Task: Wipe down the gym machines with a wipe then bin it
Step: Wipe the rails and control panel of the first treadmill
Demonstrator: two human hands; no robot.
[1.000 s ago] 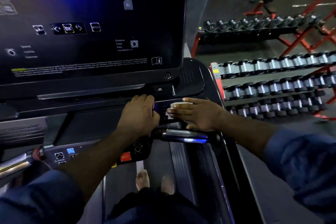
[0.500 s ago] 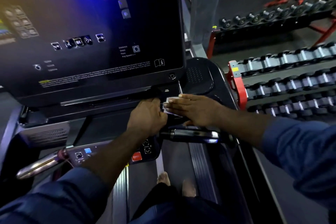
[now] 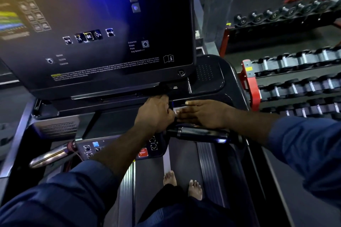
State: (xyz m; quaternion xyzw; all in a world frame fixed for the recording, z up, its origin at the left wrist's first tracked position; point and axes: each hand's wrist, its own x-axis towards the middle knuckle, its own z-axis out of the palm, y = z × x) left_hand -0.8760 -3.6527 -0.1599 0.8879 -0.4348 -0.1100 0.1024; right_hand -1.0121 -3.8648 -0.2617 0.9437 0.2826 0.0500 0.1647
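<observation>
I stand on a treadmill with a big dark console screen (image 3: 101, 33) above a black ledge (image 3: 208, 98). My right hand (image 3: 203, 114) lies flat on that ledge with straight fingers, pressing a white wipe (image 3: 176, 111) of which only a sliver shows past the fingertips. My left hand (image 3: 155, 114) sits just left of it, curled into a fist on the ledge below the screen. Nothing shows inside the fist. The two hands nearly touch.
A black handlebar (image 3: 201, 133) runs just below my right hand. A control panel with a red stop button (image 3: 143, 152) lies under my left forearm. My bare feet stand on the belt (image 3: 147, 180). Red racks of dumbbells (image 3: 295, 86) fill the right side.
My right hand has slid left along the ledge toward my left hand, covering more of the wipe. The left fist has stayed put. My view has shifted slightly.
</observation>
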